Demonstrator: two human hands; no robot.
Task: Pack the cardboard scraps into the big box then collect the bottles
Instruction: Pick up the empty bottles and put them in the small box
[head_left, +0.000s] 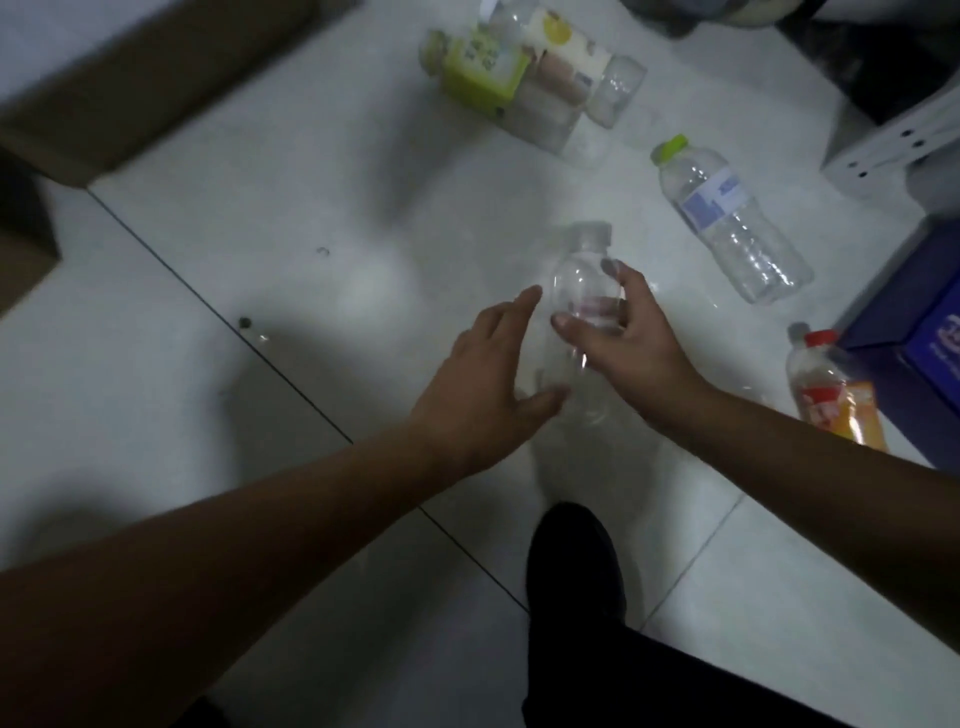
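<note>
Right hand (628, 338) grips clear bottle (576, 291) at frame centre, fingers curled round its middle. Left hand (483, 384) spread, thumb at bottle's base. Green-capped bottle (727, 218) lies on floor (260, 218) right of centre; bottle cluster (524, 78) top centre; red-capped bottle (826, 384) right edge; cardboard box (130, 88) upper left.

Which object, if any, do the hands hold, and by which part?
The right hand grips a clear bottle around its middle, at the label. The left hand is open beside its lower end, holding nothing.
</note>
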